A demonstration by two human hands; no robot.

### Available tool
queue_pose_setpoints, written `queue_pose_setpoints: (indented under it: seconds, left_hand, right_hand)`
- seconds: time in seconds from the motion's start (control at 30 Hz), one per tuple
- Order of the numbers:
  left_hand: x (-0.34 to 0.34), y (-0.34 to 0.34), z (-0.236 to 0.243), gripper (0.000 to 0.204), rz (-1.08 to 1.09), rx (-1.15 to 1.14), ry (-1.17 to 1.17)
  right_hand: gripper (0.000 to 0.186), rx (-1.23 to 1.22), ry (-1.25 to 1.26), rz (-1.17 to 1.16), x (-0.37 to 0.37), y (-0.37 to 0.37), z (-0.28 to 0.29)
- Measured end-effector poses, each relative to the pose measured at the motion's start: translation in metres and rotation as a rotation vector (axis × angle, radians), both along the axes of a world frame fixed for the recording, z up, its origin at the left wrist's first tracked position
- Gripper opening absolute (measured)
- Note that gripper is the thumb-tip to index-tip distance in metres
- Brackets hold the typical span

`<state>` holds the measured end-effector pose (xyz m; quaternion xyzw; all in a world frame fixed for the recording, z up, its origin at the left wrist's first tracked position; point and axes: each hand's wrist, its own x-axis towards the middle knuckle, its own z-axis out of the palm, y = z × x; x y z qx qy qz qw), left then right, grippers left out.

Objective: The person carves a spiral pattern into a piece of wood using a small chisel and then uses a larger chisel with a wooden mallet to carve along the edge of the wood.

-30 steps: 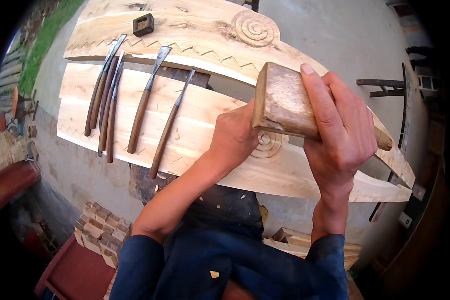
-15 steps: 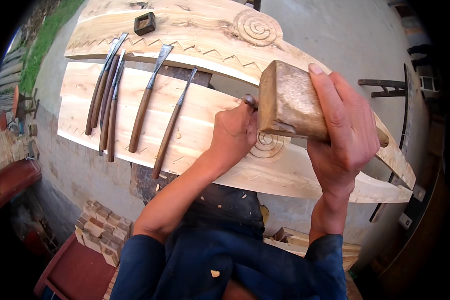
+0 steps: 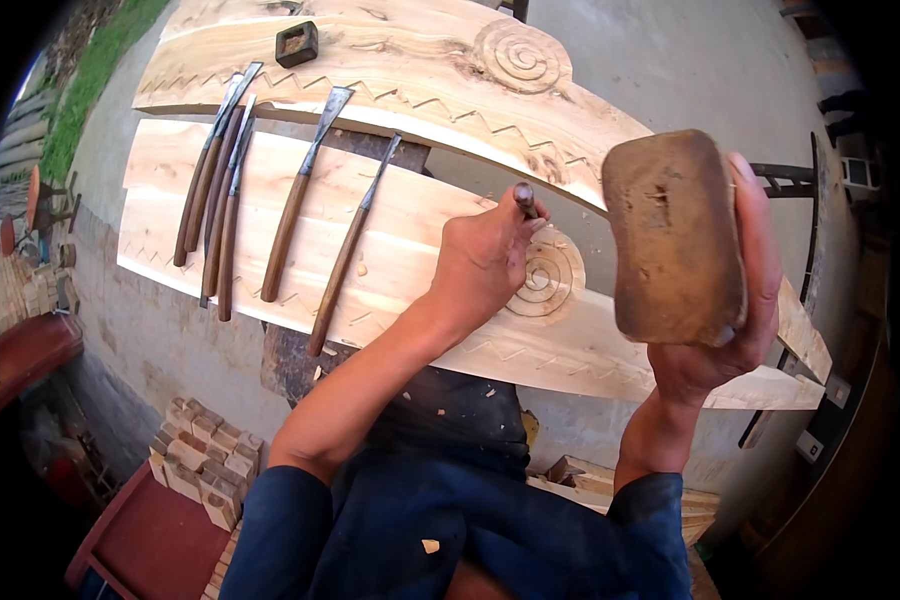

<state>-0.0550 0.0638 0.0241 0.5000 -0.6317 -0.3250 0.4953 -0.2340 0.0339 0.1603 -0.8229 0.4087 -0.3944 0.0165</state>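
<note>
My left hand (image 3: pixel 482 255) is closed round a chisel (image 3: pixel 524 199), whose round handle end pokes out above the fist; its blade is hidden. The fist is at the edge of a carved spiral (image 3: pixel 542 278) on the nearer pale board (image 3: pixel 400 255). Raised to the right of it, my right hand (image 3: pixel 715 355) grips a wooden mallet (image 3: pixel 673 235), its broad worn brown face turned toward me. Most of the mallet's handle is hidden. Left of my hands, several wood-handled chisels (image 3: pixel 288 225) lie across the nearer board, one of them (image 3: pixel 342 275) closest to my left forearm.
A farther board (image 3: pixel 420 60) carries a zigzag line and another spiral (image 3: pixel 523 57). On it sits a small dark square block (image 3: pixel 297 44) with a hollow. Stacked wood blocks (image 3: pixel 205 455) stand at lower left by a red seat (image 3: pixel 150 530). Wood chips dot the near board.
The mallet has moved right, away from the chisel, and its face has turned toward me. The chisel's end and the spiral beside my left fist show more fully.
</note>
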Motion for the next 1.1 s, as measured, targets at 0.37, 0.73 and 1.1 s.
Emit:
queue_pose_setpoints:
  seconds: [0.37, 0.73, 1.1]
  left_hand:
    - [0.0, 0.002, -0.002, 0.032, -0.017, -0.018, -0.073]
    - [0.021, 0.009, 0.032, 0.014, 0.078, 0.074, 0.071]
    - [0.213, -0.024, 0.12, 0.015, 0.479, 0.337, -0.962]
  right_hand:
    - [0.065, -0.106, -0.058, -0.045, 0.012, -0.006, -0.008]
    - [0.067, 0.267, 0.022, -0.338, -0.023, 0.007, -0.019]
    - [0.065, 0.588, 0.365, -1.001, -0.122, 0.066, -0.08]
